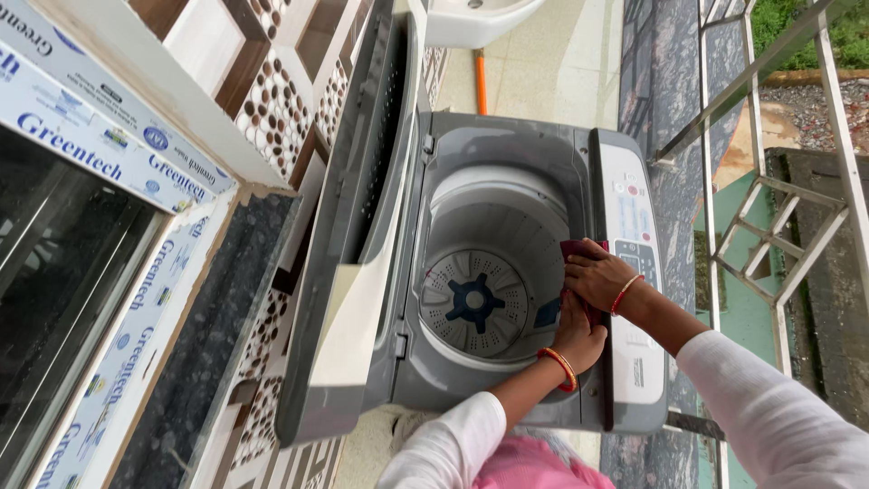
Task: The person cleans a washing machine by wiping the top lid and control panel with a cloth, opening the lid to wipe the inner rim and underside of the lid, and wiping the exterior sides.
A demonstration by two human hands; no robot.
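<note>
A grey top-loading washing machine (pixel 507 136) stands with its lid (pixel 362 235) raised to the left. Its white drum (pixel 493 226) shows a grey agitator plate (pixel 474 303) at the bottom. My right hand (pixel 597 273) rests on the drum's right rim, closed on a dark red cloth (pixel 573 248). My left hand (pixel 579 337) is just below it, gripping the same cloth against the inner rim. Both wrists wear orange bangles and white sleeves.
The machine's control panel (pixel 634 272) runs along its right side beside my hands. A window (pixel 63 272) and dark stone sill (pixel 217 335) lie left. A metal railing (pixel 769 226) is to the right; an orange handle (pixel 481 81) and white basin (pixel 471 18) are beyond.
</note>
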